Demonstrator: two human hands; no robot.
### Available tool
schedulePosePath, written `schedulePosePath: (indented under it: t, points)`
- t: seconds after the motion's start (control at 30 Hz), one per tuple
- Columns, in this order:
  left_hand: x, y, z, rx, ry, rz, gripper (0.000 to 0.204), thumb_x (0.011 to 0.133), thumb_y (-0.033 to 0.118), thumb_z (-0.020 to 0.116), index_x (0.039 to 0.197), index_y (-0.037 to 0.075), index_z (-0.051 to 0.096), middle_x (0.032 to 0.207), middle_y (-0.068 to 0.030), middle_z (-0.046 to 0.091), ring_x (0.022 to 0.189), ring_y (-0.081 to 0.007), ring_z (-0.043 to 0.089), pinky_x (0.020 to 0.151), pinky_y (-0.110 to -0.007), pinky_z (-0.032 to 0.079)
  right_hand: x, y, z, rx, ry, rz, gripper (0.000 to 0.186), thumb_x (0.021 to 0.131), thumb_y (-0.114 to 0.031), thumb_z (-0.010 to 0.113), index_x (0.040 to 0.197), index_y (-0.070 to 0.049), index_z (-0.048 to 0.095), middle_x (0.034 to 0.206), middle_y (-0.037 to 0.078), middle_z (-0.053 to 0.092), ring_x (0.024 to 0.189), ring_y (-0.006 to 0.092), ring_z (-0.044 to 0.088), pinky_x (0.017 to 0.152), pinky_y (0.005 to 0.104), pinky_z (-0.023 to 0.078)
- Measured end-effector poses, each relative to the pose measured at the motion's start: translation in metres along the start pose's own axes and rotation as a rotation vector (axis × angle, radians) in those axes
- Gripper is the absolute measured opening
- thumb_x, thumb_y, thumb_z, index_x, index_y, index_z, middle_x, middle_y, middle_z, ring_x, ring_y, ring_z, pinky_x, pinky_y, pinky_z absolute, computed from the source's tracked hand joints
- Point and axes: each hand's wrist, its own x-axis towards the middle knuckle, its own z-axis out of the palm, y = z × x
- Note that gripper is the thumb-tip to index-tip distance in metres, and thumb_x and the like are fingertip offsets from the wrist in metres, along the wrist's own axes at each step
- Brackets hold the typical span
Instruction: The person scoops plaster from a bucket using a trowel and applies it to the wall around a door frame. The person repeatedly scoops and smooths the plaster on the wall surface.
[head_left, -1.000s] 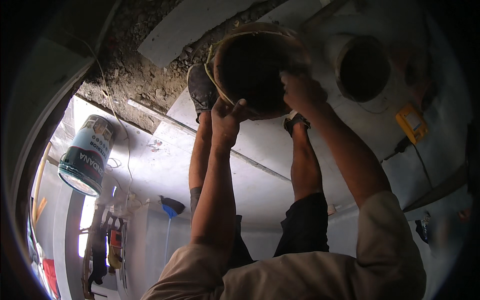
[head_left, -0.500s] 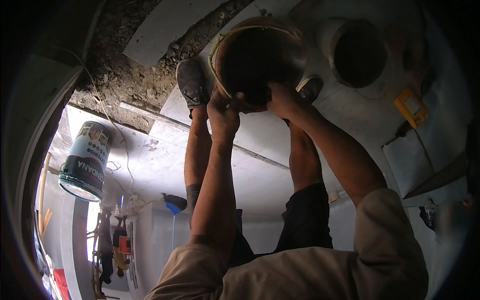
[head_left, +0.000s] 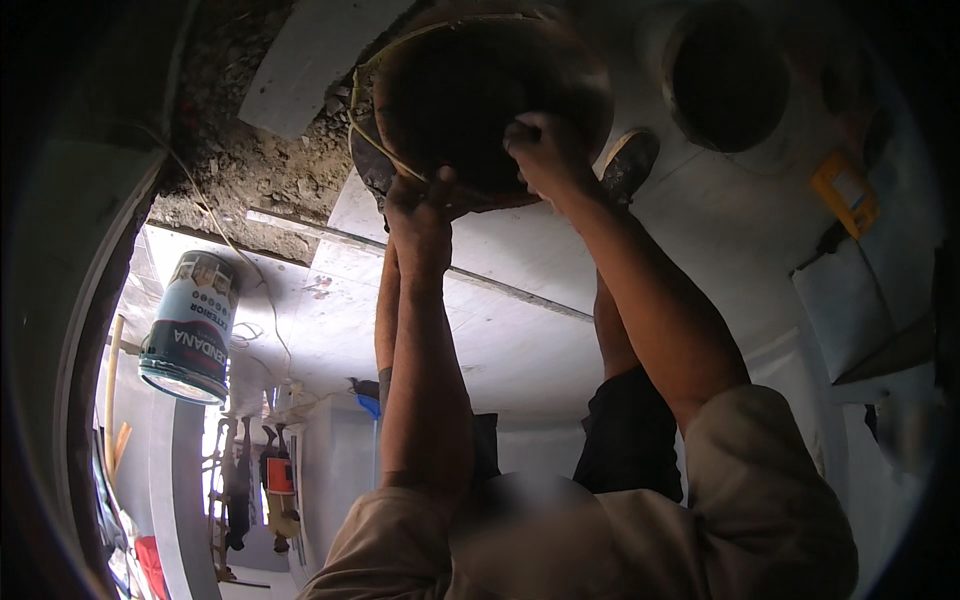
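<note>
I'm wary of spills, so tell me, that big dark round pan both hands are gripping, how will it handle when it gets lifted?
The pan looks rigid: its rim keeps a clean round curve under the left hand and right hand. It probably carries awkwardly, being wide and held with both hands. Its rounded shape may tip easily once set down.

One brown basin (head_left: 480, 100), one paint can (head_left: 190, 325), two shoes (head_left: 628, 165) — one yellow tool (head_left: 845, 192)

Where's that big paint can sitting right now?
In the head view the paint can stands at the left on the pale floor, just below the strip of rubble, well apart from both hands and the dark round basin they hold.
</note>
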Motion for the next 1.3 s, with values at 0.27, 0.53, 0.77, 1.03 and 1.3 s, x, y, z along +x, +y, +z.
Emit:
schedulePosePath:
  t: [0.27,0.53,0.77,1.03,1.3]
  points:
    - [0.007,-0.002,-0.001,0.134,0.021,0.050,0.023,0.088,0.004,0.072,0.109,-0.002,0.065,0.095,-0.0089,0.069,0.085,-0.0151,0.067,0.071,-0.027,0.055,-0.009,-0.017,0.014,-0.766,0.043,-0.441,0.043,0.076,-0.004,0.070,0.119,-0.003,0.067,0.100,0.016,0.071,0.095,0.0365,0.069,0.085,0.0455,0.055]
    - [0.005,0.003,0.007,0.399,0.024,0.239,0.037,0.089,0.014,0.074,0.120,-0.003,0.063,0.099,-0.0066,0.070,0.082,-0.0121,0.065,0.071,-0.026,0.052,0.005,-0.016,-0.058,-0.932,0.255,-0.727,0.055,0.077,-0.001,0.068,0.131,-0.009,0.061,0.120,0.018,0.063,0.105,0.0347,0.066,0.093,0.0448,0.056]
    - [0.010,0.010,0.014,0.309,0.011,0.230,0.038,0.089,0.017,0.076,0.119,-0.004,0.065,0.100,-0.0070,0.072,0.087,-0.0119,0.066,0.076,-0.026,0.052,-0.010,0.017,-0.045,-0.551,-0.001,-0.518,0.049,0.082,0.005,0.064,0.130,0.002,0.058,0.118,0.021,0.066,0.110,0.0386,0.067,0.095,0.0404,0.055]
    - [0.017,0.011,0.021,0.328,0.040,0.291,0.030,0.090,0.019,0.077,0.112,-0.001,0.069,0.086,-0.0029,0.069,0.072,-0.0086,0.061,0.062,-0.023,0.048,0.039,0.064,-0.041,-0.236,-0.368,-0.106,0.034,0.092,-0.015,0.067,0.124,-0.006,0.068,0.111,0.016,0.073,0.098,0.0250,0.072,0.086,0.0326,0.057]
    - [0.008,0.018,0.033,0.375,-0.001,0.322,0.030,0.093,0.020,0.073,0.111,-0.003,0.067,0.088,-0.0029,0.069,0.077,-0.0107,0.062,0.067,-0.025,0.050,-0.002,-0.029,-0.083,-0.851,0.119,-0.481,0.045,0.083,-0.005,0.066,0.128,-0.011,0.062,0.109,0.015,0.072,0.096,0.0312,0.072,0.083,0.0437,0.059]
